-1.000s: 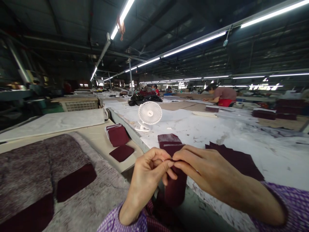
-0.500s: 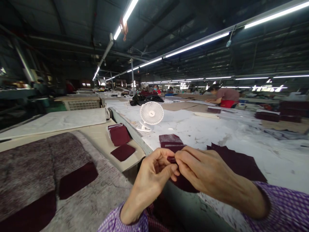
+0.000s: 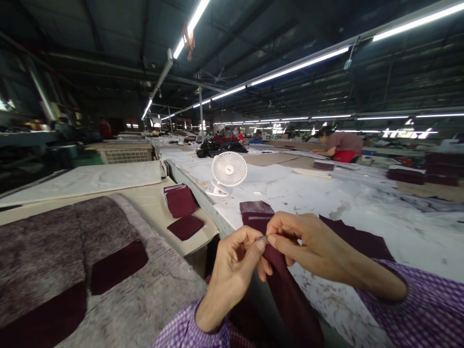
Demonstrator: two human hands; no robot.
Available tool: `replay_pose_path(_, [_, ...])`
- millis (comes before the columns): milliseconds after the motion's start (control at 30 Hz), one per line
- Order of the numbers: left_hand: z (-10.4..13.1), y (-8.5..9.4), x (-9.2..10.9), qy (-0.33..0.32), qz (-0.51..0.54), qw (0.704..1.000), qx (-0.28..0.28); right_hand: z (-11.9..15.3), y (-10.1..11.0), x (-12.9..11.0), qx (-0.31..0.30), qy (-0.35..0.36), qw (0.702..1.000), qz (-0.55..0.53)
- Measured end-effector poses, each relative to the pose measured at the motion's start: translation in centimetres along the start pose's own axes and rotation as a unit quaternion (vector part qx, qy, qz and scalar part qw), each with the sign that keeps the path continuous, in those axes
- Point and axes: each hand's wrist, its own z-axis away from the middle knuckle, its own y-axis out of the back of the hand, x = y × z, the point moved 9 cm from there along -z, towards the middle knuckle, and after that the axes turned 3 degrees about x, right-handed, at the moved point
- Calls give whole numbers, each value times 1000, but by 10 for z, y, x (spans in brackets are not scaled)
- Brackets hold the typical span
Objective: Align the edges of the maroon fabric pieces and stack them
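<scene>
Thumb and fingertips of my left hand (image 3: 237,270) pinch a small corner of a maroon fabric piece (image 3: 292,304). My right hand (image 3: 308,239) pinches the same edge just beside it, so the fingertips of both hands nearly meet. From there the cloth hangs down over the front edge of the white-covered table. Behind my fingers, on the table, lies a maroon cloth with a grey patch and a pale stripe (image 3: 256,209). Another flat maroon piece (image 3: 357,238) spreads beyond my right wrist, partly hidden by the hand.
A white clip fan (image 3: 229,169) stands on the white table (image 3: 282,186). To the left, a small stack of maroon pieces (image 3: 180,200) and a single piece (image 3: 185,227) lie on beige board. Larger maroon and grey fabric (image 3: 47,246) covers the left front. A person (image 3: 344,147) bends over farther right.
The fabric has turned and now hangs longer below my hands. My right hand has shifted its pinch to the edge and its wrist has opened outward; my left hand stays at nearly the same place.
</scene>
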Motion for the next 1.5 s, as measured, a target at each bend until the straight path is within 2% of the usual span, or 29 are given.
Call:
replay_pose_path(133, [2, 4, 6, -19, -43, 998, 32, 1, -2, -4, -4, 31, 999, -15])
replay_pose_path(333, [3, 10, 13, -28, -65, 996, 51, 5, -8, -17, -71, 94, 992, -51])
replay_pose_path(433, [2, 14, 10, -27, -79, 994, 73, 5, -5, -18, -56, 102, 993, -29])
replay_pose_path(567, [0, 11, 4, -29, -115, 990, 73, 5, -1, -17, 19, 123, 989, 77])
replay_pose_path(633, [0, 8, 4, -25, -120, 991, 57, 7, -5, -19, 31, 147, 977, 149])
replay_pose_path(767, [2, -2, 10, -22, -114, 993, -9, 17, -17, -30, 39, 245, 921, 301])
replay_pose_path(833, [3, -3, 15, -31, -117, 992, -34, 20, -18, -30, 44, 262, 904, 336])
replay_pose_path(900, [3, -1, 16, -34, -121, 991, -38, 17, -16, -26, 31, 231, 924, 302])
replay_pose_path(1000, [1, 3, 11, -26, -121, 992, -20, 8, -9, -11, -8, 119, 983, 139])
replay_pose_path(1067, [0, 5, 10, -26, -113, 993, -3, 4, -7, -4, -23, 55, 997, 48])
replay_pose_path(1100, [-1, 5, 10, -28, -109, 994, 5, 2, -6, -3, -23, 45, 998, 32])
replay_pose_path(1200, [-2, 7, 12, -27, -92, 995, 18, 0, -4, -8, -3, 72, 995, 65])
replay_pose_path(1400, [-2, 8, 13, -19, -54, 998, -13, 6, -9, -16, 18, 144, 980, 135])
replay_pose_path(1500, [0, 9, 16, -37, -75, 996, -2, 5, -9, -15, 11, 131, 988, 80])
